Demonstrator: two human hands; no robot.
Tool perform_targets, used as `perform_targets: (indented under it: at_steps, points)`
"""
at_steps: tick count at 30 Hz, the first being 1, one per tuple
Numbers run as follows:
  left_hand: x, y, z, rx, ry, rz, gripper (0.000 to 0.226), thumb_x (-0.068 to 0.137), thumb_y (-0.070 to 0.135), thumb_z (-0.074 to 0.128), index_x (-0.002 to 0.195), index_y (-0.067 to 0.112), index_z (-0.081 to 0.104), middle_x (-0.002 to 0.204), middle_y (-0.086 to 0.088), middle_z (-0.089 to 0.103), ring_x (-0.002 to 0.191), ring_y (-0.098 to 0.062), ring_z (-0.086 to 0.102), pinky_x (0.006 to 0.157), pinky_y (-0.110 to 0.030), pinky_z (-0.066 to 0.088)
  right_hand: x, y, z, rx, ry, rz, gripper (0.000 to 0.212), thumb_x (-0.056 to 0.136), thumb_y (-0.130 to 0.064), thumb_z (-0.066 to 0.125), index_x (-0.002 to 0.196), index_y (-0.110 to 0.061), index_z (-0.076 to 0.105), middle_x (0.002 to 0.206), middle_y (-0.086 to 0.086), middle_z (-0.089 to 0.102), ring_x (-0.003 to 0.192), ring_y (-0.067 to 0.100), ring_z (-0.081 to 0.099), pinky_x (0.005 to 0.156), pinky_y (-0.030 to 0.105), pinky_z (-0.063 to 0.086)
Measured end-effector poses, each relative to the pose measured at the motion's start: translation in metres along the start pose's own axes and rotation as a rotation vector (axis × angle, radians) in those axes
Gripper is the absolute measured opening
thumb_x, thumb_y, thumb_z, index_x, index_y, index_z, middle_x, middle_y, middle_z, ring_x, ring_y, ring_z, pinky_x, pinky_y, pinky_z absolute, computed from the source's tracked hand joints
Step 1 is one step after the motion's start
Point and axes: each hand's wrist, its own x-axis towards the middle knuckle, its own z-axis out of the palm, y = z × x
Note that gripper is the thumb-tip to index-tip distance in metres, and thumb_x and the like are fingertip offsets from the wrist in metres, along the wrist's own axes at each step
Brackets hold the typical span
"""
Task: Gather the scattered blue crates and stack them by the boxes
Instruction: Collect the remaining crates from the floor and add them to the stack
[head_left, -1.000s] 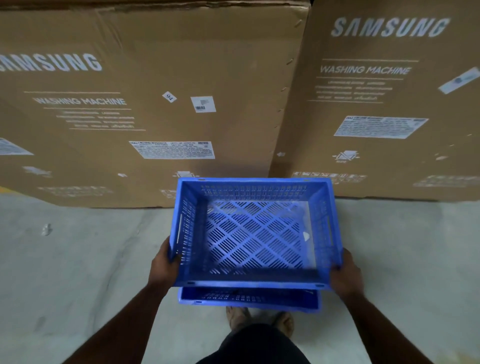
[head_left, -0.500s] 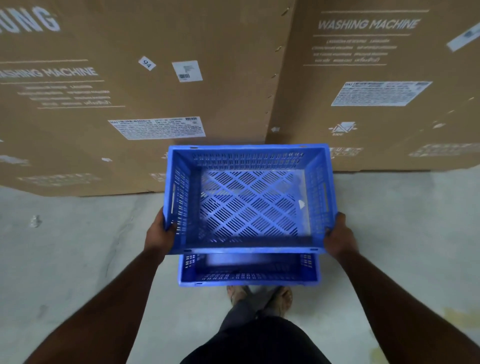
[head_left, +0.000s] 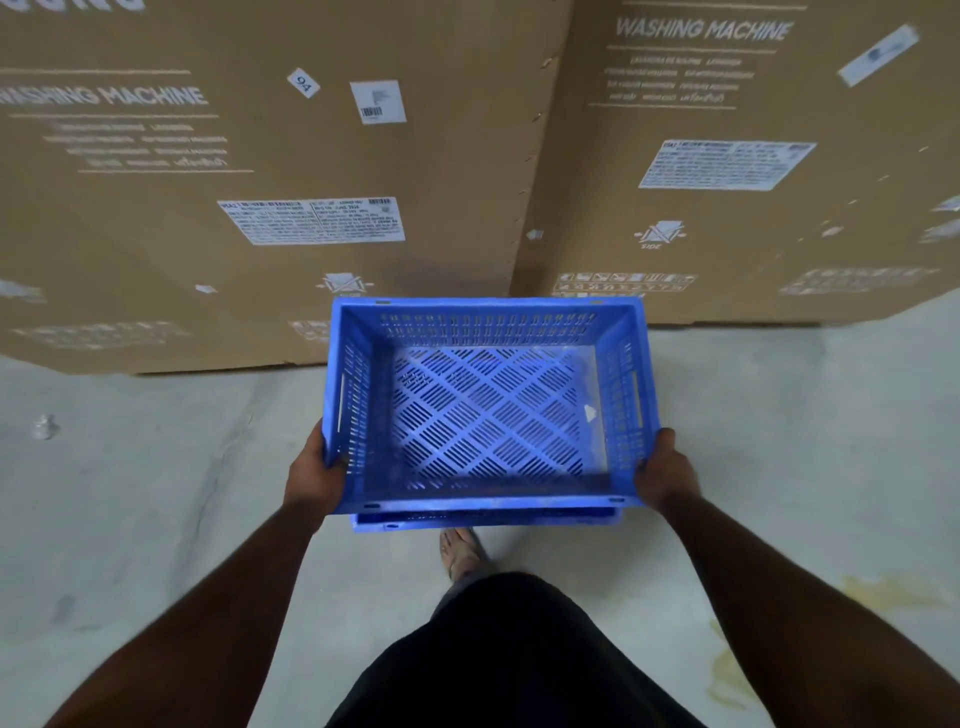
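Note:
I hold an empty blue perforated crate (head_left: 488, 410) level in front of me. My left hand (head_left: 314, 475) grips its near left corner and my right hand (head_left: 665, 467) grips its near right corner. Directly under it sits a second blue crate (head_left: 485, 519), of which only the near rim shows. The upper crate nearly covers the lower one. Both are close to two large brown washing machine boxes, one on the left (head_left: 260, 182) and one on the right (head_left: 753, 166), whose faces fill the upper part of the view.
The floor is pale grey concrete (head_left: 156, 493). A small bit of crumpled litter (head_left: 45, 427) lies at the left. A yellowish stain (head_left: 883, 597) marks the floor at the right. My foot (head_left: 460, 551) and dark shorts are just behind the crates.
The held crate has moved back toward me and down over the lower crate, which now shows only its near rim. My view has come closer to the boxes.

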Motion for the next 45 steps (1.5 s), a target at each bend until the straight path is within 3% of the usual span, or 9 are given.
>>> perform_targets:
  at_steps: [4, 15, 22, 38, 43, 45]
  points:
    - [-0.018, -0.005, 0.002, 0.036, 0.01, 0.002, 0.069, 0.092, 0.001, 0.057, 0.155, 0.022, 0.038, 0.136, -0.01, 0.062, 0.118, -0.034, 0.06, 0.091, -0.036, 0.044, -0.009, 0.01, 0.002, 0.001, -0.003, -0.012, 0.04, 0.094, -0.004, 0.053, 0.13, -0.001, 0.037, 0.115, 0.037, 0.064, 0.108, 0.052, 0.062, 0.085, 0.046, 0.049]
    - [-0.041, -0.015, -0.001, 0.08, -0.017, -0.022, 0.065, 0.094, 0.004, 0.056, 0.154, 0.02, 0.036, 0.135, -0.015, 0.061, 0.114, -0.038, 0.061, 0.088, -0.039, 0.045, -0.031, 0.023, 0.01, 0.005, -0.042, 0.008, 0.039, 0.095, -0.008, 0.053, 0.13, -0.003, 0.036, 0.121, 0.033, 0.063, 0.113, 0.048, 0.062, 0.091, 0.045, 0.049]
    - [-0.03, 0.0, 0.008, 0.189, -0.01, -0.09, 0.075, 0.095, 0.013, 0.049, 0.157, 0.03, 0.011, 0.133, -0.024, 0.061, 0.11, -0.048, 0.064, 0.094, -0.055, 0.052, -0.021, 0.022, 0.017, -0.026, 0.053, -0.016, 0.035, 0.093, -0.012, 0.054, 0.122, -0.007, 0.035, 0.107, 0.03, 0.067, 0.102, 0.048, 0.066, 0.083, 0.045, 0.05]
    - [-0.037, 0.014, 0.012, 0.199, 0.063, -0.099, 0.06, 0.099, 0.008, 0.047, 0.154, 0.02, 0.025, 0.132, -0.019, 0.062, 0.11, -0.044, 0.062, 0.082, -0.044, 0.046, -0.003, 0.027, 0.034, -0.036, 0.122, 0.001, 0.031, 0.095, -0.019, 0.054, 0.117, -0.008, 0.034, 0.102, 0.03, 0.067, 0.095, 0.05, 0.066, 0.08, 0.049, 0.051]
    - [-0.042, 0.008, 0.007, 0.204, 0.035, -0.04, 0.057, 0.101, 0.015, 0.047, 0.153, 0.018, 0.024, 0.132, -0.018, 0.061, 0.111, -0.044, 0.062, 0.082, -0.043, 0.045, -0.011, 0.029, 0.033, 0.005, 0.1, 0.017, 0.038, 0.097, -0.021, 0.052, 0.127, -0.009, 0.033, 0.109, 0.027, 0.067, 0.1, 0.047, 0.066, 0.083, 0.047, 0.05]
    - [-0.044, 0.006, 0.004, 0.171, 0.018, -0.04, 0.062, 0.102, 0.017, 0.051, 0.156, 0.014, 0.021, 0.141, -0.019, 0.054, 0.12, -0.044, 0.059, 0.09, -0.048, 0.048, -0.015, 0.03, 0.029, 0.154, 0.042, 0.037, 0.051, 0.099, -0.024, 0.053, 0.142, -0.012, 0.028, 0.121, 0.028, 0.065, 0.109, 0.047, 0.064, 0.09, 0.046, 0.048]
